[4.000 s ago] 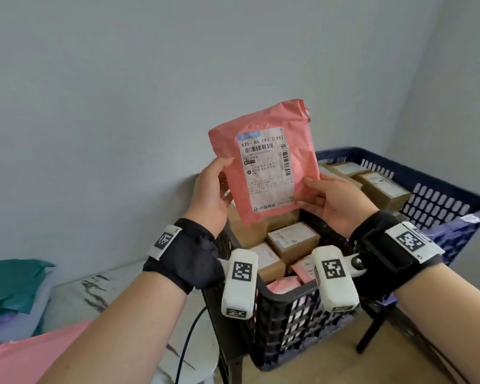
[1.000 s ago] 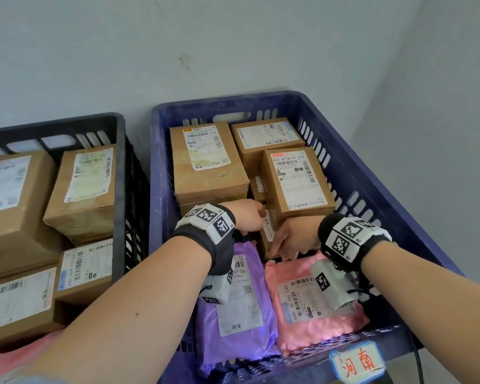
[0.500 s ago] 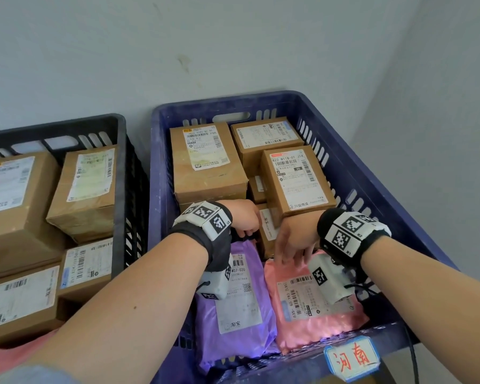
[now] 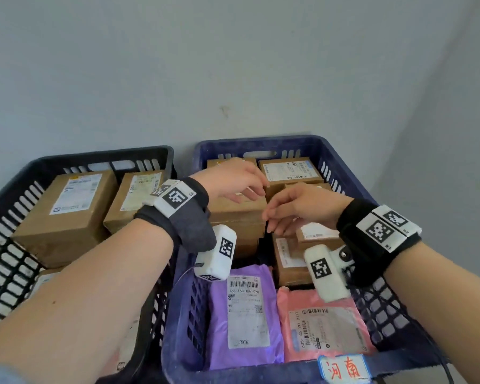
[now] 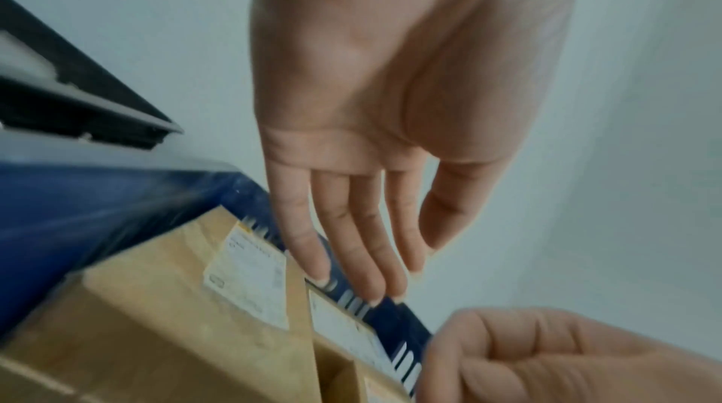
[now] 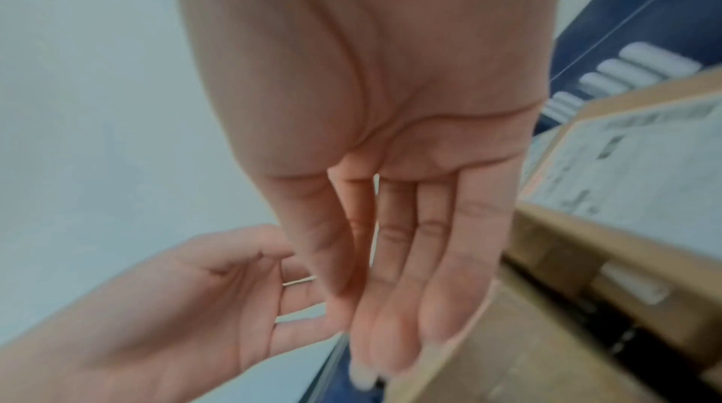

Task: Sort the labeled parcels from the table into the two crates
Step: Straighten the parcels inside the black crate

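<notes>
The pink labeled parcel [image 4: 324,328] lies flat at the front right of the blue crate [image 4: 344,173], beside a purple parcel [image 4: 244,314]. Several brown cardboard boxes [image 4: 239,214] fill the back of the blue crate. My left hand [image 4: 233,181] hovers above those boxes with straight, relaxed fingers [image 5: 351,249] and holds nothing. My right hand [image 4: 297,209] hangs just right of it over the boxes, its fingers [image 6: 394,270] extended and empty. The black crate [image 4: 9,195] on the left holds several brown labeled boxes [image 4: 70,206].
A grey wall rises directly behind both crates and along the right side. The blue crate's front rim carries a blue-edged tag with red characters [image 4: 342,368]. A cable [image 4: 441,353] runs from my right wrist past the crate's front right corner.
Both hands have lifted out of the blue crate, away from the pink parcel, which stays flat at the front right. The view has tilted up toward the wall.
</notes>
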Demonstrator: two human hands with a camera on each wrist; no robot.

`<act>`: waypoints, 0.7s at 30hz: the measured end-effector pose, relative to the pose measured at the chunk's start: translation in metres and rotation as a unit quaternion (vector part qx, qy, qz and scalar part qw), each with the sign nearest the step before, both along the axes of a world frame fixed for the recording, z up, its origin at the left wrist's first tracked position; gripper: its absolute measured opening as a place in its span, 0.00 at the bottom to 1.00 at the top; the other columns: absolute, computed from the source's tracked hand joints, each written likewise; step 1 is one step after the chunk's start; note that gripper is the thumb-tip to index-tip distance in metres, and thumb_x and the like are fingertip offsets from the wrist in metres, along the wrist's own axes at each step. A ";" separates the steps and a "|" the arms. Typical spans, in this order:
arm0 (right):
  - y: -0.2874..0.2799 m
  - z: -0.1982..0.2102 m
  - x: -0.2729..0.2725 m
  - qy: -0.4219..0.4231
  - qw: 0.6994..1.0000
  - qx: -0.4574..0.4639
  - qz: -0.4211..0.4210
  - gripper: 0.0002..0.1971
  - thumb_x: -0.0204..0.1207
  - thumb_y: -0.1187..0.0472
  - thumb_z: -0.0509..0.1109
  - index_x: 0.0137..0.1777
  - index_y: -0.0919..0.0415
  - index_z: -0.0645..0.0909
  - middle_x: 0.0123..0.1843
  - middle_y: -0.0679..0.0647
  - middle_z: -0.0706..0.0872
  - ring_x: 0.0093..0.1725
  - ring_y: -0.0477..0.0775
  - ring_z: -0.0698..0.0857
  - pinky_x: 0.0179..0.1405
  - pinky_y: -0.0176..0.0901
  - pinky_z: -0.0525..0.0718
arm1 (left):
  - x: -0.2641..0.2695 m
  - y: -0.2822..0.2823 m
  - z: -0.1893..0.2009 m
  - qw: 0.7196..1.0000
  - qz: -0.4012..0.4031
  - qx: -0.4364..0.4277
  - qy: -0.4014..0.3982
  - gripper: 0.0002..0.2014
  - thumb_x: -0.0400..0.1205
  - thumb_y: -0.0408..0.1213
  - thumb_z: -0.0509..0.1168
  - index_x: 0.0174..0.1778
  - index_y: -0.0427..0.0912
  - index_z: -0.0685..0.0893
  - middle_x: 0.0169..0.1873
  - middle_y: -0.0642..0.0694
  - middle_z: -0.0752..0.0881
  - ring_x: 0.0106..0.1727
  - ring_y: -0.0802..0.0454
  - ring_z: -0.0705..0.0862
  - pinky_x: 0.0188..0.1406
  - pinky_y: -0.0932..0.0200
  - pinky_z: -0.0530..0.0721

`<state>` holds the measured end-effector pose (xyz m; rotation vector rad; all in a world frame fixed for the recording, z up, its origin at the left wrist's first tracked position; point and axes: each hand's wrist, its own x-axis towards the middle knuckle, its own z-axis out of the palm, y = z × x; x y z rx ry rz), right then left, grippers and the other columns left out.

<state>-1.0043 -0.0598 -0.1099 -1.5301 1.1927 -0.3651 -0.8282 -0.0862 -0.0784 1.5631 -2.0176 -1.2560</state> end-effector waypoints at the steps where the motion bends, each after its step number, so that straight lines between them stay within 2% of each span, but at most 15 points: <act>1: -0.002 0.005 0.007 -0.030 0.999 -0.014 -0.015 0.07 0.82 0.65 0.67 0.50 0.63 0.87 0.43 0.59 0.91 0.38 0.49 0.89 0.44 0.40 0.89 | 0.007 0.003 0.006 0.999 0.030 -0.014 0.024 0.07 0.82 0.35 0.66 0.53 0.48 0.85 0.49 0.49 0.90 0.50 0.58 0.88 0.50 0.60 0.86; 5: -0.003 0.020 0.043 -0.104 0.992 -0.055 -0.045 0.07 0.81 0.66 0.67 0.51 0.65 0.87 0.39 0.58 0.90 0.34 0.48 0.87 0.36 0.35 0.87 | 0.039 0.021 0.019 0.989 0.119 -0.055 0.069 0.08 0.81 0.34 0.67 0.54 0.45 0.87 0.48 0.49 0.90 0.49 0.57 0.89 0.50 0.61 0.86; 9: 0.000 0.028 0.088 -0.130 0.988 -0.076 -0.032 0.06 0.81 0.66 0.67 0.50 0.64 0.86 0.36 0.55 0.89 0.33 0.48 0.85 0.38 0.37 0.86 | 0.081 0.040 0.024 0.977 0.175 -0.085 0.086 0.08 0.80 0.33 0.66 0.52 0.46 0.87 0.48 0.47 0.90 0.46 0.58 0.88 0.51 0.60 0.84; 12: 0.004 0.037 0.126 -0.138 0.986 -0.089 -0.019 0.07 0.82 0.66 0.66 0.49 0.64 0.86 0.37 0.57 0.89 0.33 0.49 0.85 0.39 0.38 0.86 | 0.119 0.055 0.029 0.968 0.208 -0.100 0.099 0.07 0.80 0.33 0.66 0.49 0.47 0.88 0.45 0.47 0.91 0.47 0.56 0.88 0.50 0.59 0.84; 16: 0.013 0.047 0.184 -0.156 0.983 -0.095 -0.002 0.07 0.82 0.66 0.67 0.50 0.65 0.86 0.37 0.59 0.88 0.33 0.50 0.85 0.38 0.37 0.87 | 0.172 0.074 0.034 0.959 0.238 -0.113 0.101 0.08 0.81 0.34 0.66 0.54 0.44 0.88 0.47 0.47 0.91 0.48 0.57 0.88 0.53 0.58 0.84; 18: 0.020 0.047 0.215 -0.164 0.983 -0.088 0.002 0.07 0.82 0.65 0.67 0.48 0.64 0.86 0.36 0.58 0.88 0.31 0.49 0.86 0.37 0.37 0.87 | 0.202 0.083 0.034 0.956 0.248 -0.115 0.108 0.08 0.82 0.34 0.66 0.54 0.44 0.88 0.46 0.48 0.91 0.46 0.59 0.88 0.52 0.60 0.85; 21: 0.029 0.045 0.263 -0.164 0.983 -0.085 0.019 0.07 0.82 0.64 0.67 0.48 0.63 0.87 0.36 0.57 0.88 0.32 0.48 0.85 0.37 0.38 0.87 | 0.249 0.098 0.032 0.949 0.266 -0.118 0.123 0.06 0.81 0.34 0.67 0.47 0.48 0.88 0.40 0.52 0.91 0.44 0.60 0.88 0.54 0.57 0.84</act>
